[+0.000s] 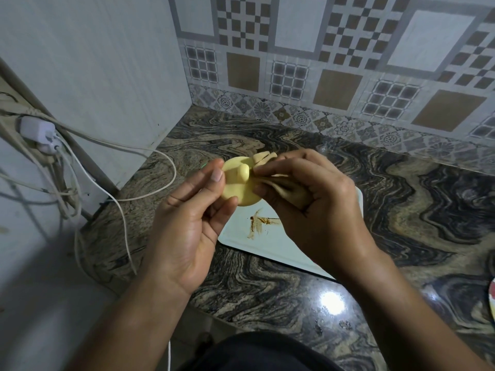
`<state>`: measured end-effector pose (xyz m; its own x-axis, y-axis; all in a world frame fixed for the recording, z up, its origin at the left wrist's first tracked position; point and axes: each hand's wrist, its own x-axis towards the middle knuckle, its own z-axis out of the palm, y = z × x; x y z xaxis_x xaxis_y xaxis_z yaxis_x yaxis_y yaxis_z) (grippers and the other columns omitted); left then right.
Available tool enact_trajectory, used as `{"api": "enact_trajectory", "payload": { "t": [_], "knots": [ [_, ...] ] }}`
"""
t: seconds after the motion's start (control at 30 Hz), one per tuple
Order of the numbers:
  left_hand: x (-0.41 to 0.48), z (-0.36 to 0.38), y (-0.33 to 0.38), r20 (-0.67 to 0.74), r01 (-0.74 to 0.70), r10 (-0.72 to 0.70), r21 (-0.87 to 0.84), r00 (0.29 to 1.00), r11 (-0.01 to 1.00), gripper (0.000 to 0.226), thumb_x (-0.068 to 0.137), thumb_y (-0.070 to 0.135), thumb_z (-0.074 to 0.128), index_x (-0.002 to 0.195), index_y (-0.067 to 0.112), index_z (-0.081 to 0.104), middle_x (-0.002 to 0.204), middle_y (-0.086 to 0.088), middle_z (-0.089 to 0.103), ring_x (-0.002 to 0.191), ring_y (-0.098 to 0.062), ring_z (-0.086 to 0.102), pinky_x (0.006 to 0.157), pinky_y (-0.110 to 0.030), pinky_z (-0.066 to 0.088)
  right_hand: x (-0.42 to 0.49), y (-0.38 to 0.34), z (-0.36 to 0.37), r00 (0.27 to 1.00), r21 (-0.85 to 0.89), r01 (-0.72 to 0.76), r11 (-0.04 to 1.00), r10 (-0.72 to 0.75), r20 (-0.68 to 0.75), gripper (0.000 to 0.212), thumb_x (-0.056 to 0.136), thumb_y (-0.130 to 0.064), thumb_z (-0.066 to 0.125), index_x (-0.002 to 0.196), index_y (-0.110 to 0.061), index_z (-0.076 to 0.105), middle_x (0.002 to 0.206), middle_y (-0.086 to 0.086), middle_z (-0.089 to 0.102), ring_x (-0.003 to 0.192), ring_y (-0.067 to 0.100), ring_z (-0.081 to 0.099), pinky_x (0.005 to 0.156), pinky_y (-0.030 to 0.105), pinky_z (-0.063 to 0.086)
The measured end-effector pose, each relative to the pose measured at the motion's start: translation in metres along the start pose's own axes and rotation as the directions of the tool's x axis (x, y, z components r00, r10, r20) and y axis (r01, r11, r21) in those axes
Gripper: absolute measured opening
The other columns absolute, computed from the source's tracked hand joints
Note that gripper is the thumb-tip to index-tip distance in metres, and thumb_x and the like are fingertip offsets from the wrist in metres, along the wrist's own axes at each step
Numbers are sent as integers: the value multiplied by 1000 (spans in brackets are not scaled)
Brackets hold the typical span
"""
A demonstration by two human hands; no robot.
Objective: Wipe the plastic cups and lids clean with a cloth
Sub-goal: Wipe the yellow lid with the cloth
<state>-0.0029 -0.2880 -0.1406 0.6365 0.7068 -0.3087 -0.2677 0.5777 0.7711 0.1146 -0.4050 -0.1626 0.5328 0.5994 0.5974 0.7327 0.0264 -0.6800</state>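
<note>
A round pale-yellow plastic lid [237, 187] with a raised knob at its middle is held up above the counter. My left hand [192, 212] grips its left edge between thumb and fingers. My right hand [313, 199] holds a bunched beige cloth [284, 184] and presses it against the right side of the lid. Part of the cloth sticks out above my fingers. No cup is in view.
A white tray [257, 242] with a brown smear lies on the marbled counter [401, 210] below my hands. White cables and a plugged-in charger [40, 132] hang at the left wall. A plate edge [491, 298] shows at the far right. Tiled walls close the back.
</note>
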Motion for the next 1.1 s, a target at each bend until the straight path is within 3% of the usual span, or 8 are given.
{"api": "enact_trajectory", "payload": {
  "t": [0.3, 0.47, 0.77, 0.97, 1.1],
  "knots": [
    [4, -1, -3, 9, -3, 3, 26, 1000, 1000, 25, 76, 12, 67, 99, 15, 76, 93, 5, 77, 72, -2, 69, 55, -13, 53, -6, 6, 5, 997, -72, 48, 996, -51, -49, 17, 90, -5, 79, 106, -2, 78, 99, 10, 66, 91, 12, 65, 81, 16, 52],
    [6, -2, -4, -13, 23, -23, 36, 1000, 999, 31, 75, 15, 67, 104, 15, 75, 94, 6, 78, 75, 0, 69, 54, -11, 52, -11, 5, 9, 994, -44, 95, 994, -98, -54, 15, 90, -2, 79, 106, 0, 78, 99, 12, 65, 92, 21, 67, 77, 34, 56],
    [9, -3, -12, -32, 44, -44, -11, 999, 999, 30, 76, 13, 66, 104, 11, 74, 101, 2, 78, 79, -2, 72, 56, -12, 54, -6, 11, 11, 996, -118, 81, 990, -86, -38, 12, 94, -5, 74, 104, 0, 78, 102, 11, 64, 93, 13, 63, 82, 15, 50],
    [14, -5, -12, -30, 71, -72, -10, 997, 997, 34, 74, 15, 67, 108, 13, 74, 103, -1, 77, 79, -4, 72, 57, -11, 54, -13, 10, 13, 989, -94, 147, 985, -145, 25, 8, 93, 1, 75, 100, 1, 78, 99, 13, 64, 94, 29, 67, 81, 27, 54],
    [17, -7, -11, -2, 98, -99, -37, 995, 994, 34, 74, 9, 64, 106, 11, 73, 100, 1, 77, 77, -3, 71, 56, -13, 55, -11, 15, 11, 992, -69, 79, 994, -85, -93, 9, 92, -2, 76, 101, -2, 78, 99, 11, 65, 92, 21, 67, 79, 28, 55]
  ]
}}
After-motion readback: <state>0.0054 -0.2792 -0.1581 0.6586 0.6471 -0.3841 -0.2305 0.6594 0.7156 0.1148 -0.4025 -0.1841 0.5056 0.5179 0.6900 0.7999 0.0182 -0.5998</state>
